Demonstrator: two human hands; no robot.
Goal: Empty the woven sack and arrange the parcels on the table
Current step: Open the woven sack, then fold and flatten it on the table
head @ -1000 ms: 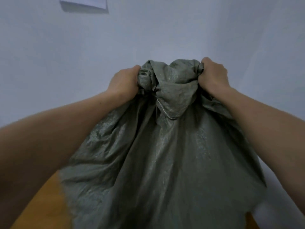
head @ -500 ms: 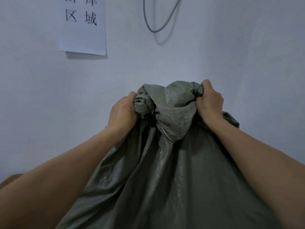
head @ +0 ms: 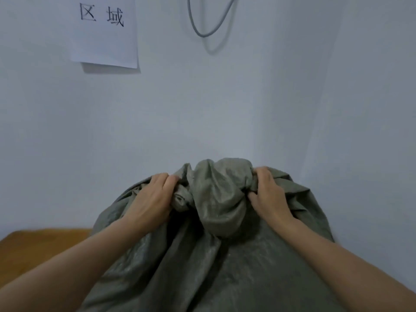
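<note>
Woven sack [head: 202, 266]: grey-green plastic weave, thin and crinkled, with a faint sheen along its creases; the body swells in a broad dome below the fingers and runs off the lower edge of the view, its base out of sight. The top is gathered into a thick twisted bunch that stands between the two hands, folds rolled over one another. Left hand [head: 153, 199]: fingers [head: 166, 179] curled tight into the left side of the bunch, gripping the sack, forearm bare. Right hand [head: 267, 194]: fingers hooked over the right side of the bunch and thumb tucked under a fold, likewise gripping the sack, forearm bare. Tabletop [head: 40, 244]: orange-brown wood, matt, seen only as a wedge below and to the left of the left fingers; the sack's left flank covers its near edge, and contact there cannot be made out. Wall [head: 225, 109]: smooth, pale blue-white, filling everything above the fingers, with a faint vertical shading to their upper right. Paper sheet [head: 105, 41]: white, flat against the wall high above the left fingers, two black printed characters, lower edge casting a shadow. Cable [head: 209, 33]: grey, round, hanging in a loop high above the bunch, shadow beside it
</note>
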